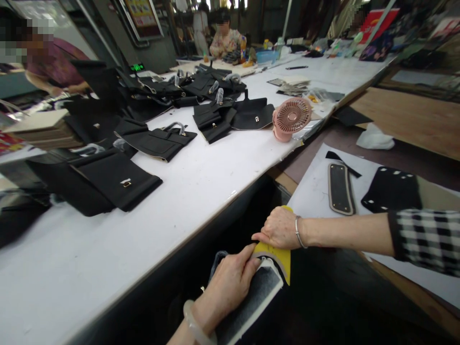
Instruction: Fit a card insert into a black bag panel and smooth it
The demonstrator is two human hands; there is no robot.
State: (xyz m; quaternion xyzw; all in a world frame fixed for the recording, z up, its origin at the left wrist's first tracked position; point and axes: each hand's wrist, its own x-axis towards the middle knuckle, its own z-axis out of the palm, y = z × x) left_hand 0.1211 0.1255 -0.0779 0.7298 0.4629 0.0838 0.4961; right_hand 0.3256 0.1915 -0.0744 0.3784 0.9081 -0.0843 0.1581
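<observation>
My left hand (pixel 232 275), with a pale bangle at the wrist, is closed on the end of a dark bag piece (pixel 257 292) with a grey panel and white edging. My right hand (pixel 278 227) is closed over a yellow curved sheet (pixel 283 258), which lies against the end of the bag piece. The two hands are close together, over the dark gap beside the white table. A dark loop and a small gold fitting show by my left wrist. My left fingertips partly hide the spot where sheet and bag piece meet.
Black handbags (pixel 118 182) lie across the white table (pixel 190 191). A pink fan (pixel 291 117) stands at its edge. To the right, a black oblong piece (pixel 340 189) and a black panel (pixel 391 189) rest on white paper. Co-workers are at the far left and back.
</observation>
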